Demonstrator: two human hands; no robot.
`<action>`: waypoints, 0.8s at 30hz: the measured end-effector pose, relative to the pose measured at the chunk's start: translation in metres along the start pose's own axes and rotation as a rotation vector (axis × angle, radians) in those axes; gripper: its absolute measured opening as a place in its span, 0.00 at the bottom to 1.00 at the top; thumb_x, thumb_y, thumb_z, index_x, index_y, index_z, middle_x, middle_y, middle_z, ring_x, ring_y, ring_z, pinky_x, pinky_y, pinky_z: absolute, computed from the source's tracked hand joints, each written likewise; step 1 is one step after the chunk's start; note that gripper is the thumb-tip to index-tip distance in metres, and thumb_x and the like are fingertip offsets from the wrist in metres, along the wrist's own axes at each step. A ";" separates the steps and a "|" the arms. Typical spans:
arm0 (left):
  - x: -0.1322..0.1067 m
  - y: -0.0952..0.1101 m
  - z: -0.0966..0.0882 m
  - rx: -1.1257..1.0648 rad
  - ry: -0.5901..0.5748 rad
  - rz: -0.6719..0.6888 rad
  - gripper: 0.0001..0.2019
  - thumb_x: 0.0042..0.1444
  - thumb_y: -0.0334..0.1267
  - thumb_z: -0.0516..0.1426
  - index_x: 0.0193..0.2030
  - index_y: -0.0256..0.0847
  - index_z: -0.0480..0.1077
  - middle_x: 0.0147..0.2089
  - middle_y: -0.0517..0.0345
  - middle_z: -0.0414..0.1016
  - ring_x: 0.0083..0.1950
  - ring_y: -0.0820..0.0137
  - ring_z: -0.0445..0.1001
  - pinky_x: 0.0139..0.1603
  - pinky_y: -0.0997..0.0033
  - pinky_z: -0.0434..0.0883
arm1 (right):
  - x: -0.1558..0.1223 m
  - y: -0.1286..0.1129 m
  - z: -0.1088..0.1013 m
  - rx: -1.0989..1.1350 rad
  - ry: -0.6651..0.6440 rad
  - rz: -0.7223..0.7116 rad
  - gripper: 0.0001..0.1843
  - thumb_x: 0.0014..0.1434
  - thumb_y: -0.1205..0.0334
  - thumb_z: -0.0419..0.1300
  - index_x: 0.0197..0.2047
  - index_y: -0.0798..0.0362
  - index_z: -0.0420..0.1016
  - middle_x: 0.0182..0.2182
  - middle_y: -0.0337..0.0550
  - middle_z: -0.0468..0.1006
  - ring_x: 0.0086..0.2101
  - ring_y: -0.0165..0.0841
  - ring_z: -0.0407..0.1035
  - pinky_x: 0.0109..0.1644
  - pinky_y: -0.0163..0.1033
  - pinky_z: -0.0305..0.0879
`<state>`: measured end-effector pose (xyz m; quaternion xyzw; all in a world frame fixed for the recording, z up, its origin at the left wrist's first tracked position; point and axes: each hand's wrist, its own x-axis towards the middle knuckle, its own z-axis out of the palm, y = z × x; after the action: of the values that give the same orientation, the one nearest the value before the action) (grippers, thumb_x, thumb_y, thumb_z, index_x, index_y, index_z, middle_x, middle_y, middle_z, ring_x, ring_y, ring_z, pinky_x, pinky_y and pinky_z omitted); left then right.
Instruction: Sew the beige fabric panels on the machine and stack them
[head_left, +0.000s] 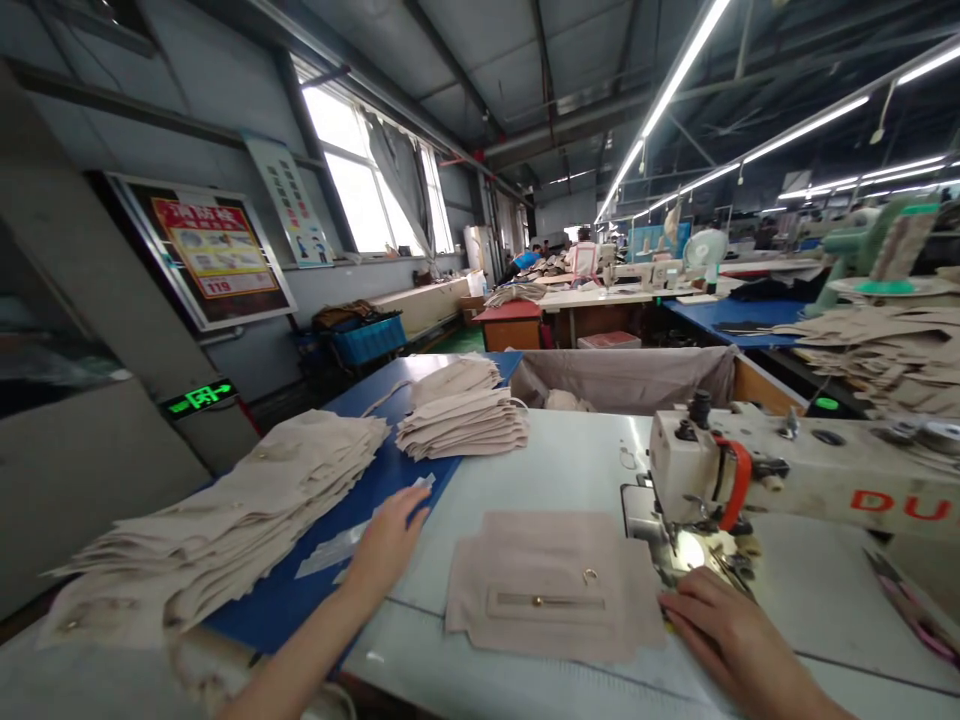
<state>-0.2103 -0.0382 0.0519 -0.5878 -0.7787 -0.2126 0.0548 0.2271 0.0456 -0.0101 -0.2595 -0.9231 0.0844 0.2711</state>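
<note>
Two risks | sewing machine (750, 470), centre right: right hand (720, 625) lay close beside it, could get nicked | beige stack (225, 520), lower left, leaned, might slide | zip panel (555, 585) bottom centre, right hand at its edge, grip unclear | left hand (386, 545) flat, empty, on clear strip (337, 545)

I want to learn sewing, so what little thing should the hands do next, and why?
Probably the left hand should press down and pinch the clear strip: its open fingers lie right over it at the blue table's edge. The right hand rests on the beige piece beside the sewing machine, so that piece looks steady.
</note>
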 end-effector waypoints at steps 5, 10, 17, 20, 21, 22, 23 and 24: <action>0.003 -0.057 -0.017 0.092 -0.059 -0.114 0.17 0.54 0.42 0.50 0.41 0.40 0.78 0.47 0.47 0.80 0.51 0.55 0.76 0.56 0.59 0.70 | -0.001 0.002 0.001 0.010 -0.017 0.003 0.13 0.69 0.60 0.51 0.43 0.49 0.77 0.33 0.46 0.76 0.35 0.35 0.71 0.38 0.37 0.69; -0.004 -0.057 -0.004 0.066 -0.024 -0.070 0.18 0.57 0.43 0.48 0.38 0.41 0.78 0.47 0.47 0.80 0.50 0.57 0.75 0.56 0.59 0.70 | -0.002 0.003 0.002 0.004 0.015 0.026 0.15 0.69 0.58 0.50 0.43 0.49 0.79 0.34 0.47 0.77 0.35 0.35 0.71 0.39 0.38 0.70; -0.004 -0.061 -0.002 0.019 0.025 -0.097 0.17 0.57 0.43 0.49 0.34 0.41 0.78 0.44 0.46 0.79 0.48 0.55 0.74 0.55 0.57 0.69 | -0.003 0.003 0.001 -0.004 -0.007 0.029 0.14 0.69 0.58 0.51 0.41 0.49 0.78 0.34 0.47 0.76 0.35 0.35 0.71 0.39 0.38 0.70; -0.003 -0.061 -0.003 -0.001 0.039 -0.148 0.17 0.56 0.45 0.50 0.33 0.41 0.78 0.43 0.46 0.80 0.47 0.55 0.75 0.55 0.57 0.69 | -0.003 0.003 0.001 -0.007 -0.012 0.024 0.13 0.69 0.59 0.51 0.42 0.49 0.77 0.34 0.47 0.76 0.35 0.35 0.71 0.39 0.38 0.70; -0.002 -0.061 -0.004 -0.010 0.042 -0.167 0.17 0.56 0.45 0.50 0.32 0.42 0.78 0.42 0.47 0.80 0.47 0.55 0.75 0.55 0.58 0.69 | -0.002 0.002 0.001 -0.007 -0.007 0.023 0.13 0.68 0.59 0.51 0.42 0.49 0.77 0.34 0.46 0.76 0.35 0.35 0.71 0.39 0.38 0.70; -0.001 -0.061 -0.005 -0.020 0.043 -0.187 0.16 0.56 0.45 0.50 0.31 0.42 0.78 0.42 0.47 0.81 0.46 0.56 0.76 0.55 0.59 0.69 | -0.002 0.002 0.001 -0.008 0.000 0.024 0.13 0.68 0.59 0.51 0.41 0.49 0.78 0.34 0.46 0.76 0.35 0.35 0.71 0.38 0.37 0.70; -0.001 -0.061 -0.005 -0.031 0.043 -0.209 0.16 0.55 0.45 0.51 0.31 0.42 0.78 0.41 0.48 0.81 0.45 0.56 0.76 0.54 0.60 0.70 | -0.002 0.002 0.000 -0.009 0.008 0.025 0.13 0.68 0.59 0.51 0.41 0.48 0.78 0.34 0.46 0.76 0.35 0.34 0.71 0.38 0.37 0.70; 0.000 -0.061 -0.006 -0.042 0.043 -0.231 0.15 0.55 0.45 0.51 0.30 0.42 0.78 0.41 0.49 0.81 0.45 0.57 0.77 0.52 0.61 0.71 | -0.002 0.002 0.000 -0.010 0.015 0.026 0.13 0.68 0.58 0.51 0.41 0.48 0.78 0.34 0.45 0.76 0.34 0.34 0.71 0.38 0.37 0.70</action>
<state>-0.2690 -0.0540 0.0414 -0.4905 -0.8352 -0.2463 0.0341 0.2290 0.0466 -0.0117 -0.2732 -0.9181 0.0813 0.2755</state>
